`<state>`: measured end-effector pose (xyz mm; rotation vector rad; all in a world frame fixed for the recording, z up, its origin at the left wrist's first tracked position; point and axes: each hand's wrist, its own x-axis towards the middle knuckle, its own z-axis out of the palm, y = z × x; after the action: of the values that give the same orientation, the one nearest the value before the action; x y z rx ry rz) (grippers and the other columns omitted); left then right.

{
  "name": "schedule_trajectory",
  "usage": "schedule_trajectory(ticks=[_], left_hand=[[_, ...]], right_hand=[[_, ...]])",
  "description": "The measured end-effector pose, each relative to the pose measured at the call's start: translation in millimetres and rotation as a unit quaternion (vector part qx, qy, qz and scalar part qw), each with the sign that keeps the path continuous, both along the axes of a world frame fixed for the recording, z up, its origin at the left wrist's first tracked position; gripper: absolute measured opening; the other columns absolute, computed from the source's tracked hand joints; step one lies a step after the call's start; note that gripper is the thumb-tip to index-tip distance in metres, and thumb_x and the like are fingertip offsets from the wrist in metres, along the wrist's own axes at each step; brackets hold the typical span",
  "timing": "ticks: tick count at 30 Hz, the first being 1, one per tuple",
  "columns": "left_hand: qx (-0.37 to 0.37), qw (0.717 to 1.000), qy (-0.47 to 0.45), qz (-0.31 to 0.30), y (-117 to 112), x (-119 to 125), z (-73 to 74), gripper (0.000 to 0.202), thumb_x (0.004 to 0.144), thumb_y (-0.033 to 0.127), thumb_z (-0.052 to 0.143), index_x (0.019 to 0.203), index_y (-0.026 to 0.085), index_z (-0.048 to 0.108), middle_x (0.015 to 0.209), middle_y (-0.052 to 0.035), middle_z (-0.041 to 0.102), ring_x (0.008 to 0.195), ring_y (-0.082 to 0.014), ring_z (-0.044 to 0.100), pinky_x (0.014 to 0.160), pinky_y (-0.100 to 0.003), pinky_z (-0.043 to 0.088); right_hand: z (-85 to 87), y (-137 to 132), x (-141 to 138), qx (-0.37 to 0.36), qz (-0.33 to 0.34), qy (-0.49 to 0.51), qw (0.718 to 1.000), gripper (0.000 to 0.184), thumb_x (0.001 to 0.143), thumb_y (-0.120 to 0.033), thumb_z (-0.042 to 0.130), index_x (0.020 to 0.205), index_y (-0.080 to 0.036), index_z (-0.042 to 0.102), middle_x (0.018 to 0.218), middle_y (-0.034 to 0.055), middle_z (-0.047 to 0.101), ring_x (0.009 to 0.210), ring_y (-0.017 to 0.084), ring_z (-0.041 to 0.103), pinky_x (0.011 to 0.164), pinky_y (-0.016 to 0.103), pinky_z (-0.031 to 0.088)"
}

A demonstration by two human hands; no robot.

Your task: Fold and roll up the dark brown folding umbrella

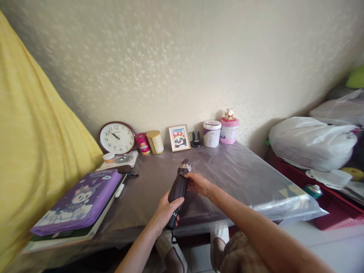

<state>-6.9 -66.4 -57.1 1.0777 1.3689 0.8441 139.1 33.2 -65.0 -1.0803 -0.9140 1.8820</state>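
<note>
A folded dark brown umbrella (179, 184) is held over the near edge of the table (233, 170), its tip end pointing away from me. My left hand (166, 211) is wrapped round its lower part just above the black handle. My right hand (197, 184) grips the upper part of the canopy, fingers closed on the fabric below the tip.
A purple cartoon case (81, 200) lies on books at the left. Along the wall stand a clock (117, 137), two tins, a framed picture (179, 138) and two tubs (220, 132). Yellow cloth (34, 144) hangs left; white bags (309, 142) sit over a red crate right.
</note>
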Motion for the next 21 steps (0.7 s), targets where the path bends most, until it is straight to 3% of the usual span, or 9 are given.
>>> schedule_trajectory(ticks=[16, 21], left_hand=[[0.012, 1.0, 0.002, -0.002, 1.1, -3.0, -2.1, 0.057, 0.069, 0.049, 0.061, 0.117, 0.023, 0.044, 0.056, 0.0046, 0.049, 0.042, -0.0123, 0.052, 0.033, -0.021, 0.043], [0.011, 1.0, -0.001, -0.001, -0.6, -4.0, 6.2, 0.057, 0.067, 0.049, 0.062, 0.114, 0.02, 0.046, 0.053, 0.0055, 0.048, 0.041, -0.012, 0.052, 0.034, -0.021, 0.043]], right_hand=[[-2.8, 6.5, 2.6, 0.005, 0.003, -0.006, 1.0, 0.006, 0.071, -0.012, 0.049, 0.072, -0.014, 0.054, 0.064, 0.002, 0.057, 0.059, 0.013, 0.057, 0.06, 0.028, 0.048], [3.1, 3.6, 2.4, 0.021, 0.003, -0.013, 1.0, 0.01, 0.067, -0.009, 0.048, 0.072, -0.015, 0.053, 0.063, 0.001, 0.058, 0.058, 0.013, 0.058, 0.059, 0.026, 0.048]])
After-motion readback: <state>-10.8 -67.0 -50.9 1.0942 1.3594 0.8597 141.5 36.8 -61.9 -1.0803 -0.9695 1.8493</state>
